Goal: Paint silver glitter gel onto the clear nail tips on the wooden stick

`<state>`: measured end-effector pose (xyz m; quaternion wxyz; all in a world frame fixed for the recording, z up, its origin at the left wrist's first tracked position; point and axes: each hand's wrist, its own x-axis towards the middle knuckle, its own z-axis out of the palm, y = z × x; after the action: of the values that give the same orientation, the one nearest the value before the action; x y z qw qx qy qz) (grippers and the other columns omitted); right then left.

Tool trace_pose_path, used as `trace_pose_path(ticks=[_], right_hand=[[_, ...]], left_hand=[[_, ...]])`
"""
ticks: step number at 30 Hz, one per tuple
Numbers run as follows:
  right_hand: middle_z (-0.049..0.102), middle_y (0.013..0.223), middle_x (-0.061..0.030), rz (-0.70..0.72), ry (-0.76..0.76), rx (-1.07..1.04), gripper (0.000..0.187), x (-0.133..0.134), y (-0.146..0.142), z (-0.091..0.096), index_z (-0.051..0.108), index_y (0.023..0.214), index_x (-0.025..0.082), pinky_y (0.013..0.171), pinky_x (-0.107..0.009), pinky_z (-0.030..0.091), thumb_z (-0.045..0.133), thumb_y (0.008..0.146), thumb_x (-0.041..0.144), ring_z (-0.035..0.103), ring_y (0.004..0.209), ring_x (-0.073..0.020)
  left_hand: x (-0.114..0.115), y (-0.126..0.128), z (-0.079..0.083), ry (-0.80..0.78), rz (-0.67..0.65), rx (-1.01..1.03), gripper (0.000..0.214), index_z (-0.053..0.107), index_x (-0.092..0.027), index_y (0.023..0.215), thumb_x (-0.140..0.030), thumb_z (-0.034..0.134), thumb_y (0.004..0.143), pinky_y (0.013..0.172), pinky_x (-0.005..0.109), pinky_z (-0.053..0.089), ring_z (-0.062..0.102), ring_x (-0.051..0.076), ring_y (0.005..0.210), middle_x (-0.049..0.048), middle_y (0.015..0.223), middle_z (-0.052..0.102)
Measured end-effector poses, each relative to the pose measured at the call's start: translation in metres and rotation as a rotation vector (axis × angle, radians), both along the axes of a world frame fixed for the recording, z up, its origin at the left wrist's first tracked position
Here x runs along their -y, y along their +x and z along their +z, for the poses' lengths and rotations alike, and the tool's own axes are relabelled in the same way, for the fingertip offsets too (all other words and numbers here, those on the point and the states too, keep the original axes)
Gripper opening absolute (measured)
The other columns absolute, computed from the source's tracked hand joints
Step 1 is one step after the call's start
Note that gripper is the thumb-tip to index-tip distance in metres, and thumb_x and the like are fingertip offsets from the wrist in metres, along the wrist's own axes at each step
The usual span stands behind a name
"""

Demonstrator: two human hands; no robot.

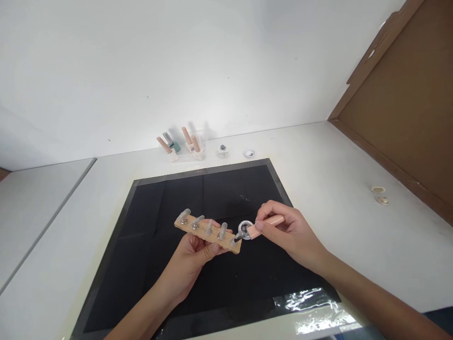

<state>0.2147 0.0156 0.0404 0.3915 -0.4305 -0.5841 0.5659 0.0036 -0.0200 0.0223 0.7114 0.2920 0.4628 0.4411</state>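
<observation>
My left hand (198,255) is closed around a wooden strip (201,230) above the black mat, thumb on its near edge. Several frosted nail tips (222,230) stand up from the strip in a row, on small metal-looking bases. Pinched in my right hand (286,231) is a nail polish brush (267,225) with a peach cap handle. Its dark brush end points left, at the nail tip on the strip's right end; whether it touches I cannot tell. A silver-rimmed round piece (244,228) shows partly behind the brush.
A black mat (148,264) taped at its edges covers the table's middle. Behind it stand peach-capped bottles (196,145), a green bottle (172,144), a small clear container (222,150) and a round white dish (249,154). Two small round pieces (378,189) lie right, near a cardboard panel (406,108).
</observation>
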Motion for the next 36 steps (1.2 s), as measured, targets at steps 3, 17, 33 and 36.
trace_pose_path(ticks=[3, 17, 33, 36], right_hand=[[0.052, 0.057, 0.0032, 0.006, -0.023, 0.006, 0.016, -0.0003, -0.0003, 0.0014, 0.054, 0.068, 0.02, 0.047, -0.023, 0.035, 0.06, 0.08, 0.028, 0.037, 0.049, -0.0094], [0.055, 0.059, 0.0027, 0.019, -0.05, 0.023, 0.017, -0.0013, 0.002, 0.0027, 0.054, 0.066, 0.019, 0.045, -0.022, 0.032, 0.06, 0.08, 0.028, 0.038, 0.048, -0.0082], [0.047, 0.057, 0.0051, 0.068, -0.132, -0.002, 0.02, 0.0023, -0.0028, -0.0005, 0.052, 0.069, 0.019, 0.044, -0.021, 0.029, 0.061, 0.082, 0.032, 0.032, 0.047, -0.0076], [0.046, 0.058, 0.0053, 0.084, -0.149, -0.009, 0.021, 0.0036, -0.0045, -0.0026, 0.052, 0.069, 0.02, 0.045, -0.021, 0.029, 0.061, 0.083, 0.032, 0.032, 0.048, -0.0078]], left_hand=[[-0.0003, 0.0008, 0.0004, 0.01, 0.013, -0.009, 0.032, 0.064, -0.022, 0.09, -0.03, 0.083, 0.065, 0.083, 0.034, 0.053, 0.065, 0.02, 0.093, 0.0011, 0.093, 0.071], [0.0006, 0.0007, 0.0, 0.011, 0.013, -0.02, 0.034, 0.063, -0.021, 0.091, -0.029, 0.083, 0.065, 0.084, 0.033, 0.051, 0.063, 0.022, 0.1, 0.0018, 0.094, 0.069], [0.004, 0.0033, -0.0029, 0.057, -0.111, 0.085, 0.05, 0.054, -0.02, 0.096, -0.026, 0.087, 0.058, 0.07, 0.029, 0.053, 0.06, 0.014, 0.078, 0.0006, 0.092, 0.063], [0.0042, 0.005, -0.0037, 0.045, -0.106, 0.064, 0.054, 0.051, -0.02, 0.093, -0.026, 0.088, 0.055, 0.067, 0.029, 0.053, 0.058, 0.013, 0.074, -0.0004, 0.089, 0.061]])
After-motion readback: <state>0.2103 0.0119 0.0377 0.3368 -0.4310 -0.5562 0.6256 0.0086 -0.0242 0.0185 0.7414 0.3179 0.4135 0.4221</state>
